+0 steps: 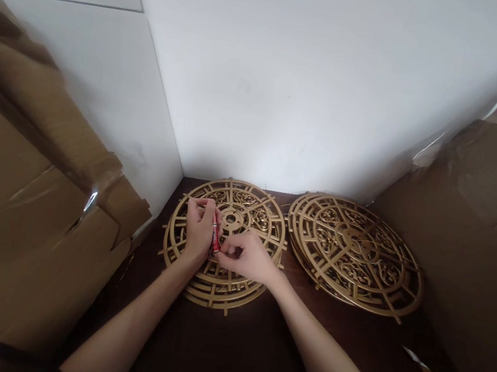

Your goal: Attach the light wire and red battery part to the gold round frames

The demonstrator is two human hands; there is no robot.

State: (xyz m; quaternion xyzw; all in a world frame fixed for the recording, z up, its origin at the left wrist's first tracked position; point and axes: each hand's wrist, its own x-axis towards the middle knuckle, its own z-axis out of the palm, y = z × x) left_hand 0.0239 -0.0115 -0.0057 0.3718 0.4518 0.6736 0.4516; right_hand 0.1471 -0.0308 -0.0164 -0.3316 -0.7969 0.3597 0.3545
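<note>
My left hand (199, 227) is closed around a small red tube (216, 239) with some pale lettering, tilted with its lower end toward me. Close to that lower end, the thumb and fingers of my right hand (251, 257) are pinched together. Whether they grip the tube's tip or something small, I cannot make out. Both hands are over the left stack of round gold-coloured openwork panels (211, 302), which have clock-like rings, short bars and scrollwork. A second stack of the same gold panels (353, 249) lies to the right, slightly fanned out.
Dark brown tabletop (219, 354) lies under both stacks. A large cardboard box (13, 183) stands at the left, and another taped carton (489, 209) at the right. A white wall (284, 90) rises behind. A thin pale strip (419, 362) lies at the right front.
</note>
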